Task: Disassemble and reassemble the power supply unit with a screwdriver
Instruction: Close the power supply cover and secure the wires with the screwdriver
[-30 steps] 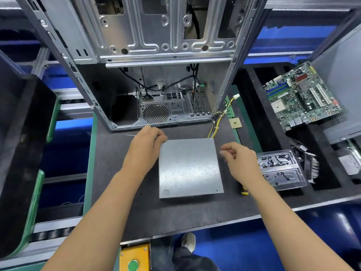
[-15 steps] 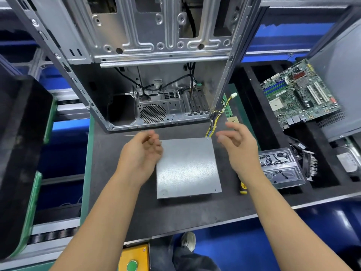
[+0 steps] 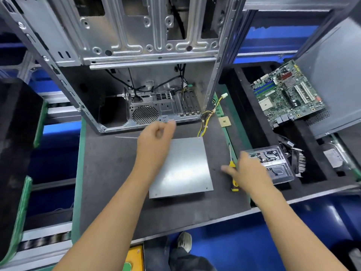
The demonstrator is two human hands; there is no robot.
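Observation:
The power supply unit (image 3: 183, 167), a flat grey metal box, lies on the dark mat with its yellow and black cables (image 3: 205, 122) running off its far right corner. Over its far left corner hovers my left hand (image 3: 156, 135), fingers loosely curled and blurred, with nothing visible in them. A yellow-handled screwdriver (image 3: 231, 164) lies on the mat just right of the box. My right hand (image 3: 248, 173) is low over its handle with fingers stretched out to the left, partly covering it, not gripping it.
An open metal computer case (image 3: 148, 55) stands behind the box. Right of the screwdriver sits a clear plastic tray (image 3: 273, 163) of small parts. A motherboard (image 3: 287, 94) leans at the far right. A small chip (image 3: 224, 121) lies near the cables. The mat's front edge (image 3: 195, 227) is close.
My right hand dropped from above the box's far right corner down to the screwdriver. My left hand lifted off the box's corner and drifted toward the case.

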